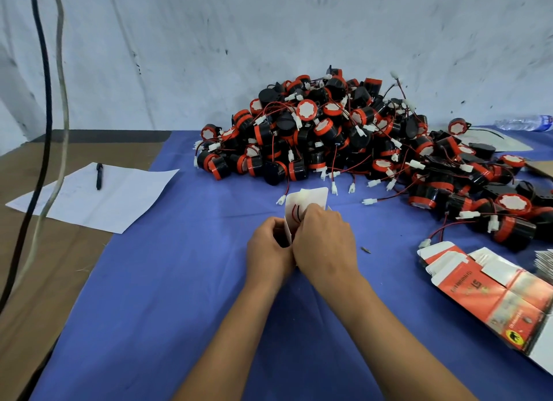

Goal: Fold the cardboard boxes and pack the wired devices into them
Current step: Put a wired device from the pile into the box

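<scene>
A small cardboard box (pixel 302 204) stands upright between my hands over the blue cloth, its white top flap raised. Red and black wires show inside the open top. My left hand (pixel 269 248) grips the box's left side. My right hand (pixel 324 245) covers the box's front and right side, with its fingers curled in at the opening where the wires are. The device inside is hidden. A big heap of black and red wired devices (pixel 344 131) with white connectors lies behind the box. Flat orange and white box blanks (pixel 484 284) are stacked at the right.
The blue cloth (pixel 179 296) covers most of the table. A white paper sheet (pixel 98 197) with a black pen (pixel 99 176) lies at the left on brown board. Two cables (pixel 45 101) hang at the far left. A plastic bottle (pixel 523 122) lies at the back right.
</scene>
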A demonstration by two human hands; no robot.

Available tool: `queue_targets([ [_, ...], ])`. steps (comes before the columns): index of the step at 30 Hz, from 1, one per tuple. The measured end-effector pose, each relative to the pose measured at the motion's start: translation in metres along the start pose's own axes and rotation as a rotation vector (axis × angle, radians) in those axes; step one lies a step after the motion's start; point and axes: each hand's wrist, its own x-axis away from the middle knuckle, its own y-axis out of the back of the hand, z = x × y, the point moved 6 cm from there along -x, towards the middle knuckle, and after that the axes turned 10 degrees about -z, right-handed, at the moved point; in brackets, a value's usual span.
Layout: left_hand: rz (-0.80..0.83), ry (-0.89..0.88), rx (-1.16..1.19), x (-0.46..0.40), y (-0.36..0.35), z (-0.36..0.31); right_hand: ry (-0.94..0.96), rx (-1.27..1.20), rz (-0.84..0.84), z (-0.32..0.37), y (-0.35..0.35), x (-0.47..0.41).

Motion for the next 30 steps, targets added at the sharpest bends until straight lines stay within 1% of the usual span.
queue_targets([
  [4, -0.005, -0.006, 0.003, 0.001, 0.000, 0.000, 0.047, -0.057, 0.070, 0.002, -0.002, 0.004],
  [7, -0.010, -0.010, 0.012, 0.001, 0.001, -0.001, 0.026, -0.127, 0.045, -0.002, 0.000, 0.009],
  [11, -0.009, -0.004, 0.026, 0.000, 0.000, 0.001, 0.041, -0.132, 0.078, -0.003, -0.003, 0.009],
  [15, -0.015, -0.008, 0.039, 0.000, 0.000, 0.002, -0.026, -0.211, 0.029, -0.009, -0.002, 0.009],
  [22, -0.013, -0.002, 0.001, -0.003, 0.000, 0.004, 0.115, -0.079, 0.129, 0.001, -0.010, 0.009],
  [24, -0.011, -0.005, 0.000, -0.003, 0.001, 0.004, 0.174, 0.008, 0.129, 0.005, -0.006, 0.009],
  [27, 0.005, 0.002, 0.018, -0.001, 0.001, 0.002, 0.318, 0.223, 0.068, 0.012, 0.005, 0.003],
  [30, 0.038, 0.007, 0.026, 0.002, 0.001, -0.004, 0.404, 0.214, 0.181, 0.016, 0.004, -0.007],
])
